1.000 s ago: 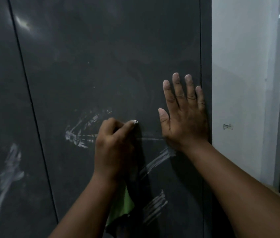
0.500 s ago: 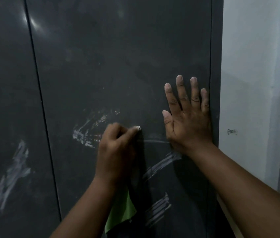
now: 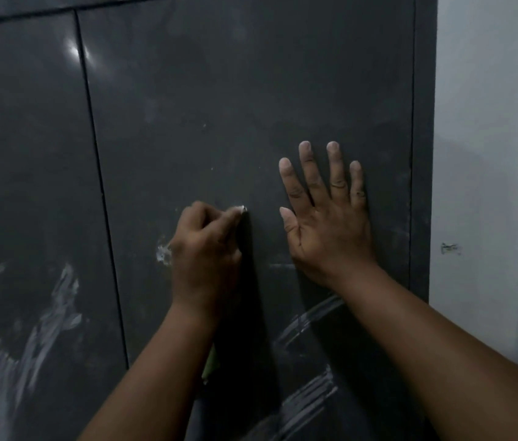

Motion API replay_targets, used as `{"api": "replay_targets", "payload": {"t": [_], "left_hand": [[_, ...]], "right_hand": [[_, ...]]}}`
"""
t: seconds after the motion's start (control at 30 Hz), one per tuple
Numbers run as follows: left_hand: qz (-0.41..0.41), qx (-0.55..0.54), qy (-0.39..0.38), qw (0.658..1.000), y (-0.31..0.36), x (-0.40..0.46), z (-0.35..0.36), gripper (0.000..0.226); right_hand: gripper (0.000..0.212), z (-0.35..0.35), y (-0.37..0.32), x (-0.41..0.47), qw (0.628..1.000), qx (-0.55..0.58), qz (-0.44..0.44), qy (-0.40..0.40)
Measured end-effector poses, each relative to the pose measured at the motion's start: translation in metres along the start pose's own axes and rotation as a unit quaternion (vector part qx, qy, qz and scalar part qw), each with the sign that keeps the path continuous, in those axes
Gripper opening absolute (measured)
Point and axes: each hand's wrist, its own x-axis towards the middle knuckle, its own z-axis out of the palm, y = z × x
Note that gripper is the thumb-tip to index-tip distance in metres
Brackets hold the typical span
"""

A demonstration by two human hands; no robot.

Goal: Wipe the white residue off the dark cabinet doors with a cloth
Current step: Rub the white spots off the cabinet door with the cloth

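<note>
My right hand (image 3: 327, 224) lies flat and spread on the dark cabinet door (image 3: 251, 106) to brace it, while my left hand (image 3: 206, 249), fingers curled around the green cloth (image 3: 210, 366), rubs the white residue (image 3: 164, 254).

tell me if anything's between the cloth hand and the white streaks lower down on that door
Nothing visible does. The left hand, gripping the green cloth, is already against the door. The streaks lie just below and to its right on bare panel. The right hand is pressed flat above them, not across them.
</note>
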Motion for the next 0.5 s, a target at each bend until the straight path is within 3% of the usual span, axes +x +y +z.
{"api": "replay_targets", "payload": {"t": [0.13, 0.3, 0.37, 0.5], "left_hand": [[-0.017, 0.000, -0.026, 1.000, -0.019, -0.020, -0.008, 0.028], [-0.091, 0.015, 0.075, 0.993, -0.028, 0.033, -0.013, 0.018], [-0.063, 0.008, 0.074, 0.995, -0.025, 0.045, -0.012, 0.015], [0.049, 0.006, -0.016, 0.999, -0.022, 0.013, -0.009, 0.013]], "right_hand": [[0.066, 0.002, 0.000, -0.001, 1.000, -0.005, -0.010, 0.000], [0.065, 0.002, -0.002, -0.002, 1.000, -0.005, -0.004, 0.001], [0.065, 0.002, -0.003, -0.002, 1.000, -0.004, -0.001, -0.001], [0.066, 0.001, -0.008, -0.002, 1.000, -0.001, 0.010, -0.006]]}}
